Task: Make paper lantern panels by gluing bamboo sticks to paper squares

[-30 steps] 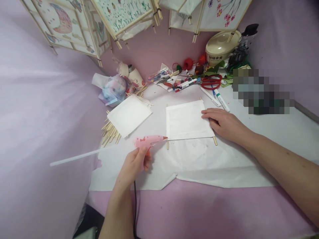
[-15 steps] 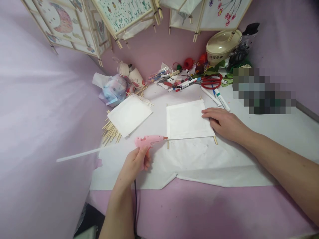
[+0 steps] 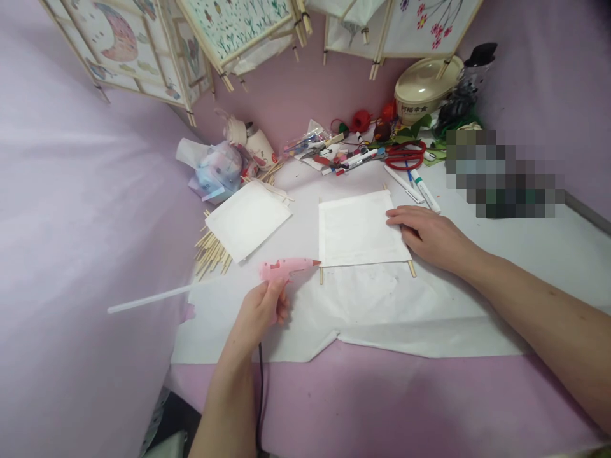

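Observation:
My left hand [image 3: 267, 308] is closed round the handle of a pink hot glue gun [image 3: 285, 267]. A long translucent glue stick [image 3: 150, 299] sticks out of its back end. The gun's tip is at the lower left corner of a white paper panel [image 3: 360, 229]; whether it touches cannot be made out. Thin wooden sticks [image 3: 413, 268] poke out at the panel's bottom and top edges. On the panel's right edge rests my right hand [image 3: 424, 232], fingers stretched out and lying flat, the palm down on the table.
Left of the panel, another white sheet [image 3: 248, 219] lies on a heap of wooden sticks [image 3: 212, 254]. Behind are red-handled scissors [image 3: 405, 156], markers [image 3: 426, 191] and a lidded bowl [image 3: 422, 92]. Painted lanterns [image 3: 248, 32] hang overhead. A black cord [image 3: 260, 394] runs down from the gun.
Almost nothing differs. The glue gun stays at the panel's lower left corner, and my right hand keeps its place on the right edge.

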The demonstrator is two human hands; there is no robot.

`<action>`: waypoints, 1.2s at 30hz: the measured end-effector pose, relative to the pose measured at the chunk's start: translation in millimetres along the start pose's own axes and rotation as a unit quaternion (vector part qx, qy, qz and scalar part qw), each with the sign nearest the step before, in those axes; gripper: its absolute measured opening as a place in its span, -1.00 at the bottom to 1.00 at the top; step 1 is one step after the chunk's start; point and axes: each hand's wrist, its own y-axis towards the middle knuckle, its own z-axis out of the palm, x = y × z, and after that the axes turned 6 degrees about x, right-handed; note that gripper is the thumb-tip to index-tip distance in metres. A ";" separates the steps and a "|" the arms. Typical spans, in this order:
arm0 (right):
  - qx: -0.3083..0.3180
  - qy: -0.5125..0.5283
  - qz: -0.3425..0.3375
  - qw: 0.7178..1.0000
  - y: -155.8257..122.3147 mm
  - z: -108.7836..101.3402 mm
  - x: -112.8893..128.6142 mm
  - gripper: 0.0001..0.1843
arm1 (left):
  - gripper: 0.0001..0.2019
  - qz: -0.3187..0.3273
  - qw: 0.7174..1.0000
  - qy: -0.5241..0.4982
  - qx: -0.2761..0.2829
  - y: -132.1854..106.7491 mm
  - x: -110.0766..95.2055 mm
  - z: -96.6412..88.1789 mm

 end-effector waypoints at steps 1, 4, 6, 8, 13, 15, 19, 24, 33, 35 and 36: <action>0.000 0.000 -0.001 1.000 -0.1 0.2 -0.2 -0.59 | -0.51 0.002 1.000 0.001 -0.003 0.0 0.3 0.5; 0.000 -0.003 -0.002 1.000 -0.4 0.8 -0.8 -0.59 | -0.50 0.009 1.000 0.004 -0.007 0.4 0.9 2.0; 0.000 -0.006 -0.004 1.000 -0.5 0.9 -1.3 -0.59 | -0.50 0.009 1.000 0.005 -0.007 0.8 0.8 3.0; 0.000 -0.007 -0.004 1.000 -0.3 0.9 -1.7 -0.59 | -0.49 0.008 1.000 0.008 -0.011 1.3 0.7 4.0; 0.001 -0.010 -0.003 1.000 0.3 0.7 -1.9 -0.59 | -0.50 0.038 0.996 0.063 -0.041 1.2 0.4 7.2; -0.002 -0.010 -0.002 1.000 0.2 0.9 -1.9 -0.59 | -0.51 0.058 0.992 0.098 -0.053 0.2 -0.8 9.2; -0.001 -0.012 -0.004 1.000 -0.3 1.5 -2.2 -0.59 | -0.57 0.086 0.982 0.144 -0.081 -2.1 -3.5 13.5; -0.001 -0.017 0.000 1.000 -0.1 1.9 -2.4 -0.59 | -0.55 0.070 0.968 0.212 -0.117 -0.8 -1.5 14.4; -0.002 -0.010 0.000 1.000 0.4 1.4 -2.0 -0.59 | -0.56 0.081 0.976 0.129 -0.154 3.8 6.3 12.2; -0.001 -0.009 -0.002 1.000 0.1 1.4 -1.9 -0.59 | -0.57 0.098 0.978 0.100 -0.153 0.4 6.3 12.9; 0.000 -0.010 -0.002 1.000 0.0 1.6 -2.0 -0.59 | -0.58 0.103 0.977 0.094 -0.159 -2.6 6.3 13.3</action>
